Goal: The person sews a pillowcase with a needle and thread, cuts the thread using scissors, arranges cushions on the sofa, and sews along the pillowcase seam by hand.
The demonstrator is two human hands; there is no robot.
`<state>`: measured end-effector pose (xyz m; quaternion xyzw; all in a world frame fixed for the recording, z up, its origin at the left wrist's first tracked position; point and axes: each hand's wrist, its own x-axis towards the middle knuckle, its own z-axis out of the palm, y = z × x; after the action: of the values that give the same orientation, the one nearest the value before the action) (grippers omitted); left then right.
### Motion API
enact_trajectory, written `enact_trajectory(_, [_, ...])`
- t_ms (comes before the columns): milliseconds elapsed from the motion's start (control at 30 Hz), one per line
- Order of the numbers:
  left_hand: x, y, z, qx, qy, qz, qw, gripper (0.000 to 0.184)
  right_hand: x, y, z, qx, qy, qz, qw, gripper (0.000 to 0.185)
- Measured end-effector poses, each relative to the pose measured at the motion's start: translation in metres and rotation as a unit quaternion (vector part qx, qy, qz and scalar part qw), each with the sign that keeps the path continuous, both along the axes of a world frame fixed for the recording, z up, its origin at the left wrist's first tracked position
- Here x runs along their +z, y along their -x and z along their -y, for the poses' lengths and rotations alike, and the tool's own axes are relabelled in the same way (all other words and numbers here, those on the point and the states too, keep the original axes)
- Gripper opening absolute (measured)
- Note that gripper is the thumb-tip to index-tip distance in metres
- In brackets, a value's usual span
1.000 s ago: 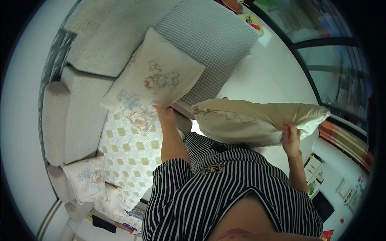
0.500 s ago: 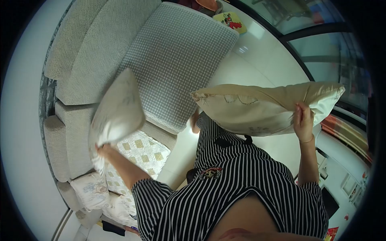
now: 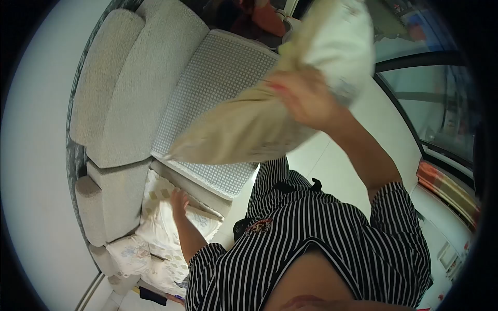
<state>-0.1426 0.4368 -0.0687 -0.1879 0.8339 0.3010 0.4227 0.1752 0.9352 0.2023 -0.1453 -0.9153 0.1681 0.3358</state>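
Observation:
Raised across the middle is a beige-and-white cushion (image 3: 249,124), bent and blurred by motion. My right hand (image 3: 308,98) is closed on its middle, and its far end reaches up past the top edge of the view. A second pale cushion (image 3: 161,225) with faint printed marks lies on the sofa seat at the lower left. At that cushion's upper part is my left hand (image 3: 180,199), its fingers curled on the fabric, partly blurred. Under this cushion a quilted white seat cover (image 3: 210,233) with tan diamonds partly shows.
A grey sofa (image 3: 124,88) runs along the left wall, with a checked grey mat (image 3: 223,67) on its wide seat. Another printed cushion (image 3: 129,254) rests farther down the sofa. Dark-framed glass doors (image 3: 441,98) and a striped cloth (image 3: 448,194) are at the right.
My left hand has brought its cushion down onto the sofa seat. My right hand has swung the other cushion up and to the left, in front of the mat.

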Motion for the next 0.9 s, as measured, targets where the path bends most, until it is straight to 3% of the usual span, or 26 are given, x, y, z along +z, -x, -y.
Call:
enact_trajectory(33, [-0.013, -0.002, -0.029, -0.114, -0.04, 0.045, 0.992, 0.059, -0.003, 0.022, -0.013, -0.019, -0.03, 0.041, 0.999, 0.014])
enact_trajectory(133, [0.019, -0.054, -0.171, -0.338, 0.039, 0.145, 0.929, 0.046, -0.046, 0.058, -0.082, -0.022, 0.086, 0.038, 0.995, 0.015])
enact_trajectory(200, [0.0, -0.068, -0.206, -0.455, -0.036, 0.125, 0.881, 0.045, -0.09, 0.055, -0.124, -0.163, 0.019, -0.133, 0.977, 0.018])
enact_trajectory(233, [0.003, -0.08, -0.229, -0.463, -0.023, 0.129, 0.877, 0.045, -0.087, 0.032, -0.129, -0.171, 0.26, -0.193, 0.93, 0.018])
enact_trajectory(267, [0.004, -0.086, -0.248, -0.515, -0.029, 0.039, 0.856, 0.047, -0.083, 0.002, -0.127, -0.168, 0.483, -0.247, 0.823, 0.019])
enact_trajectory(367, [0.009, -0.11, -0.319, -0.59, -0.056, -0.254, 0.764, 0.058, -0.13, -0.101, -0.12, -0.264, 0.593, -0.253, 0.717, 0.022])
enact_trajectory(433, [-0.015, -0.101, -0.366, -0.607, -0.074, -0.353, 0.708, 0.067, -0.167, -0.169, -0.1, -0.369, 0.578, -0.2, 0.7, 0.021])
enact_trajectory(500, [-0.026, -0.096, -0.422, -0.641, -0.041, -0.442, 0.627, 0.073, -0.178, -0.214, -0.076, -0.442, 0.558, -0.194, 0.675, 0.022])
enact_trajectory(567, [-0.05, -0.079, -0.467, -0.655, 0.033, -0.475, 0.587, 0.082, -0.192, -0.251, -0.055, -0.501, 0.535, -0.201, 0.65, 0.022])
enact_trajectory(700, [-0.115, -0.031, -0.509, -0.692, 0.07, -0.368, 0.617, 0.096, -0.21, -0.301, -0.02, -0.573, 0.491, -0.211, 0.621, 0.028])
enact_trajectory(833, [-0.148, 0.007, -0.527, -0.741, 0.074, -0.337, 0.576, 0.1, -0.237, -0.308, 0.006, -0.581, 0.431, -0.208, 0.658, 0.027])
enact_trajectory(900, [-0.165, 0.029, -0.538, -0.776, 0.075, -0.317, 0.54, 0.103, -0.259, -0.297, 0.02, -0.613, 0.421, -0.202, 0.638, 0.021])
